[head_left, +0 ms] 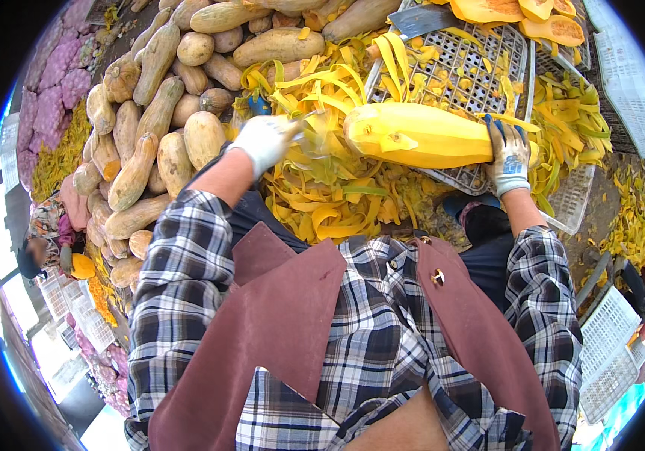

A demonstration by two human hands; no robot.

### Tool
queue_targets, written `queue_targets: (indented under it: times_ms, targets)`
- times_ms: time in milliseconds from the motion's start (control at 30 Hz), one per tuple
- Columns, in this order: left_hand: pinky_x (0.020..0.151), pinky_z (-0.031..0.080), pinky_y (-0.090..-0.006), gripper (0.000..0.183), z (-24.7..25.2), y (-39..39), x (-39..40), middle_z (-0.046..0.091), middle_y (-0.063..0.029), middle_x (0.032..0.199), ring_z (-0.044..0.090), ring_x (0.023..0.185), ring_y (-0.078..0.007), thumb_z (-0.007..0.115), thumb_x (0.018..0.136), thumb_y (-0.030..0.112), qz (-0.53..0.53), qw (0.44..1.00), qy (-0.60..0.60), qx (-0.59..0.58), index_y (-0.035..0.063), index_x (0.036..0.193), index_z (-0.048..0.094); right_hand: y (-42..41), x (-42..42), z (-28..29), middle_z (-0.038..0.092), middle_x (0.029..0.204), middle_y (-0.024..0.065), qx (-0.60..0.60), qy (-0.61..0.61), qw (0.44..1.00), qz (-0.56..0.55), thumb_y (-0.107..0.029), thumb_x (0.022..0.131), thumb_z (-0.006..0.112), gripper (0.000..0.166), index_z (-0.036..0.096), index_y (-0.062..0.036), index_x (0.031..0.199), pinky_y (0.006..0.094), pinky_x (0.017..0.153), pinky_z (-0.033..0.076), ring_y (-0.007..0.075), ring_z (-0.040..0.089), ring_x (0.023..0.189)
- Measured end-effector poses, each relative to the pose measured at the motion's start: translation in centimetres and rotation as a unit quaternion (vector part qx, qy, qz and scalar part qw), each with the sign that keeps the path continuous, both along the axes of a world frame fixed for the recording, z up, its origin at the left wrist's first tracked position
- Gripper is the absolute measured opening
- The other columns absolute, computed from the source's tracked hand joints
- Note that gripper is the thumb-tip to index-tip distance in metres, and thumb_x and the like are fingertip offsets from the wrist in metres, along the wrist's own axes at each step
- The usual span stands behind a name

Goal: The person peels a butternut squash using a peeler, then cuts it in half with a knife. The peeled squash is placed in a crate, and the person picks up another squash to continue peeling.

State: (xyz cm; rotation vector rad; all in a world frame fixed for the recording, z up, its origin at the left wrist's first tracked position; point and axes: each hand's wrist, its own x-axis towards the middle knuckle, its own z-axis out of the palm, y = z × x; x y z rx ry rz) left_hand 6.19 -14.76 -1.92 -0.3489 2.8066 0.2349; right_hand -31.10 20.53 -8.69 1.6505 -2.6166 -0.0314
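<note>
A long winter squash [429, 138], mostly peeled to bright yellow, lies crosswise before me over the near edge of a crate. My right hand [508, 149], in a dirty white glove with blue fingertips, grips its right end. On the left, my left hand [266, 141] wears a white glove and is closed around a small tool [308, 127], apparently a peeler, blurred by motion. That tool is apart from the squash's left end. Long peel strips [333, 206] are heaped beneath the hand and the squash.
Unpeeled squashes [159, 107] are piled at left. An upturned plastic crate [469, 73] carries peel scraps and a broad metal blade [424, 21]. Cut squash pieces [553, 28] lie at the far right. Another person [46, 242] sits at far left, near pink mesh sacks [63, 73].
</note>
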Motion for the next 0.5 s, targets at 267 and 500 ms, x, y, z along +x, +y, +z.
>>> queue_targets:
  times_ms: [267,500]
  targets:
    - [0.083,0.056,-0.0433,0.036,2.9,1.5,-3.9,0.071,-0.0173,0.099,0.069,0.094,-0.0356,0.068,0.084,0.018,0.071,0.995,0.041,0.053,0.0093,0.119,0.066,0.9,0.3,-0.9,0.057,0.136,0.012,-0.057,0.022,0.998,0.022,-0.019,0.054,0.09,0.104,0.047,-0.0229,0.148,0.0525,0.114,0.035,0.0341,0.054,0.126]
    - [0.083,0.056,-0.0418,0.044,2.3,2.9,-5.7,0.072,-0.0161,0.1,0.07,0.096,-0.0351,0.07,0.079,0.013,-0.021,0.994,-0.031,0.098,0.0112,0.123,0.063,1.2,0.2,-1.1,0.057,0.136,0.0106,-0.074,0.031,0.996,0.042,-0.018,0.053,0.089,0.1,0.05,-0.0205,0.145,0.0521,0.115,0.035,0.0332,0.053,0.128]
